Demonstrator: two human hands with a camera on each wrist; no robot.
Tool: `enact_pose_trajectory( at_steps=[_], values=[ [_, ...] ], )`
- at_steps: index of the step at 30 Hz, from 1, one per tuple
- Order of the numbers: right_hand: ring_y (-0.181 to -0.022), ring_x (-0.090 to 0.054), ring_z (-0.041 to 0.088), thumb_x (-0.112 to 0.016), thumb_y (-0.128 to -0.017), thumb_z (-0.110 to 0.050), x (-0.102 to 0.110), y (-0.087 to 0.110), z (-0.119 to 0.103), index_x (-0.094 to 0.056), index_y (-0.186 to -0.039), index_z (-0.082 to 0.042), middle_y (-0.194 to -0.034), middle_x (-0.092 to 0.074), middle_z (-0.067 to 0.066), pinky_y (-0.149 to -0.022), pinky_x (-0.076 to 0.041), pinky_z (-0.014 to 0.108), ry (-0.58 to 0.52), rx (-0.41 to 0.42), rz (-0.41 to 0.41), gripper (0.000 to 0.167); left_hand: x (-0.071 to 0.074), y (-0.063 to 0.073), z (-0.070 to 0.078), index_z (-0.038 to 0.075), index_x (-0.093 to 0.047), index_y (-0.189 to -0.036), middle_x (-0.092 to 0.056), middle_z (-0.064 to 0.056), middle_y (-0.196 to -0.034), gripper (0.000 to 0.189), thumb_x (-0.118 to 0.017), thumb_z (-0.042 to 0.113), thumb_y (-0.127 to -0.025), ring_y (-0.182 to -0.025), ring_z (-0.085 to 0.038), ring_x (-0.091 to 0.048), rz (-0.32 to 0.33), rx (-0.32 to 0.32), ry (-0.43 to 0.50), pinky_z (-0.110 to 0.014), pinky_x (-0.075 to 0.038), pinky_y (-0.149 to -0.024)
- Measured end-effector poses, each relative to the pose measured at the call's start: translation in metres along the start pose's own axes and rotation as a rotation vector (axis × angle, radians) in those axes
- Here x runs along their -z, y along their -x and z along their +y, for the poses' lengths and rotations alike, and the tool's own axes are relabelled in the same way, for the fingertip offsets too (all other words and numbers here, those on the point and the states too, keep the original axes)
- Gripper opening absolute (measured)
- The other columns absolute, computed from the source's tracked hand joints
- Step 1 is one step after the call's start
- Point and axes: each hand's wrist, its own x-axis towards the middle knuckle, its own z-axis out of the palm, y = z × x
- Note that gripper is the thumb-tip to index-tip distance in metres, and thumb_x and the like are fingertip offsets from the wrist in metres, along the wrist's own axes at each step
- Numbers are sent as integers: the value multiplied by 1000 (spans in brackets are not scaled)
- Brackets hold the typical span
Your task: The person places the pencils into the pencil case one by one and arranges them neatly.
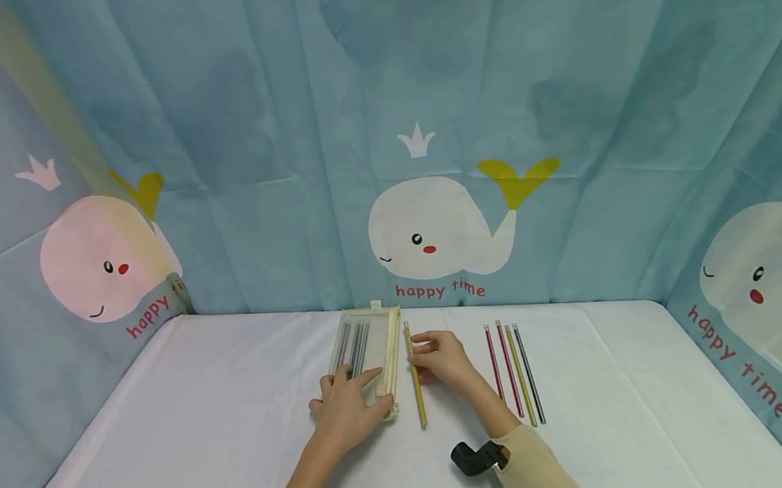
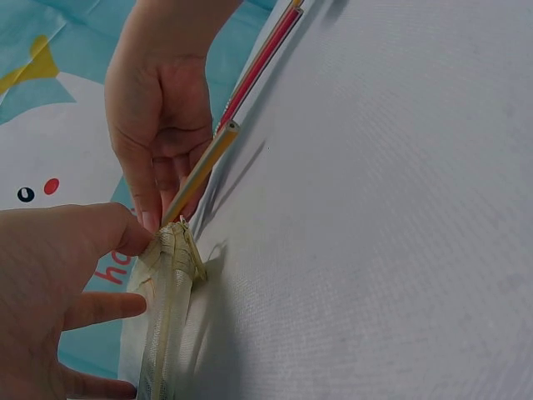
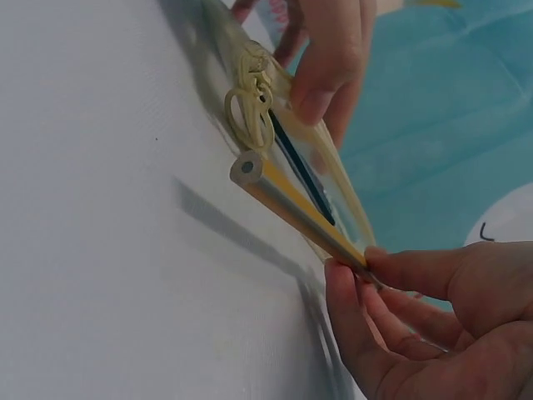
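Note:
My right hand (image 1: 443, 359) pinches a yellow striped pencil (image 1: 420, 405) between thumb and fingertips. In the right wrist view the pencil's flat, unsharpened end (image 3: 248, 168) points toward the zipper pull (image 3: 250, 118) of a clear pencil case (image 1: 382, 344) with a cream zipper edge. Several pencils (image 1: 356, 347) show through the case, and a dark one (image 3: 300, 167) is seen at its gaping side. Across the lower part of the case lies my left hand (image 1: 349, 406), fingers spread and thumb pressing by the zipper edge.
To the right of my right hand, several red, yellow and dark pencils (image 1: 515, 376) lie side by side on the white tablecloth (image 1: 628, 411). A blue curtain (image 1: 271, 235) with printed whales stands behind and at both sides of the table.

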Motion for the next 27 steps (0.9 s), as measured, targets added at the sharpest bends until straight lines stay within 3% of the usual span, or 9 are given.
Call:
enact_pose_trajectory(
  at_steps=[27],
  values=[
    [-68, -69, 11, -73, -92, 5, -18, -20, -3, -64, -131, 13, -104, -74, 23, -60, -61, 27, -55, 13, -25, 41, -1, -2, -1, 18, -72, -138, -48, -31, -150, 56, -67, 41, -87, -129, -55, -40, -5, 9, -6, -70, -35, -82]
  ],
)
